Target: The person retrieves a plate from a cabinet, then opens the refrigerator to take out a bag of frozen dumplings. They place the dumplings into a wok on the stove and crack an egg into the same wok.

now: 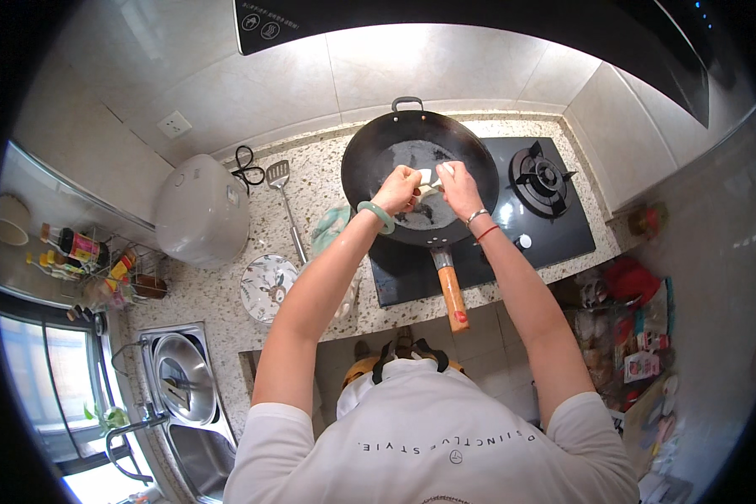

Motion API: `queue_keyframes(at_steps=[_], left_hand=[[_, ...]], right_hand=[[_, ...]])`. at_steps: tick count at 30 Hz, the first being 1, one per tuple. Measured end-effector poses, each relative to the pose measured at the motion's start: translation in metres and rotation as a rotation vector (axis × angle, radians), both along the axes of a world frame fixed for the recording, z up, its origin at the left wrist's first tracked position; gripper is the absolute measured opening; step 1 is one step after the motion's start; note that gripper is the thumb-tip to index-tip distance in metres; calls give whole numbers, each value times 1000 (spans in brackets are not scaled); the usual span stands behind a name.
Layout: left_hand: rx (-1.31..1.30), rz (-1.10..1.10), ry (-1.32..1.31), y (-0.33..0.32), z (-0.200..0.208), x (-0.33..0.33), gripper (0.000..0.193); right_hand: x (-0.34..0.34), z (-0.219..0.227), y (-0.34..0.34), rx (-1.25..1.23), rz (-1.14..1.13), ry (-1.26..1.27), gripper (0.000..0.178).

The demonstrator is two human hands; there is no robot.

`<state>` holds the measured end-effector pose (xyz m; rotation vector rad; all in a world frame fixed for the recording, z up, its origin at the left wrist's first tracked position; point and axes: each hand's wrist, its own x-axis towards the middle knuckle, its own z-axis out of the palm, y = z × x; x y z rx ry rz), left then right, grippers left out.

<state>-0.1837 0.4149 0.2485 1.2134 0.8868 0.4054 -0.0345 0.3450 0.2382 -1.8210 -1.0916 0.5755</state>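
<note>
Both my hands are over the black wok, close together with fingers pinched. My left hand, with a pale green bangle at the wrist, grips a small white piece. My right hand closes on another white piece. Pale material shows between the hands; whether it is eggshell or something else I cannot tell. In the wok's bottom, a shiny, foamy-looking liquid lies below my hands. The wok's wooden handle points toward me.
A slotted spatula and a patterned plate lie left of the wok, with a white rice cooker beyond. Right of it is a bare burner. At lower left, a metal basin sits in the sink. The range hood hangs above.
</note>
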Motion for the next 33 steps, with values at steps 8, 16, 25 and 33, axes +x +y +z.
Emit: queue_keyframes(at_steps=[8,16,25,33], left_hand=[[814,50,444,29,-25,28,26],[902,13,577,40,-40,47,25],[844,140,476,46,-58,69,26],[335,211,148,67,-67,55,37]], right_hand=[[29,-4,0,-119,58,-599,7],[21,-7,10,-272,97,-882,7],[46,-41,29,-182,17,-611,14],[34,-33,57,-137,-84,458,34]])
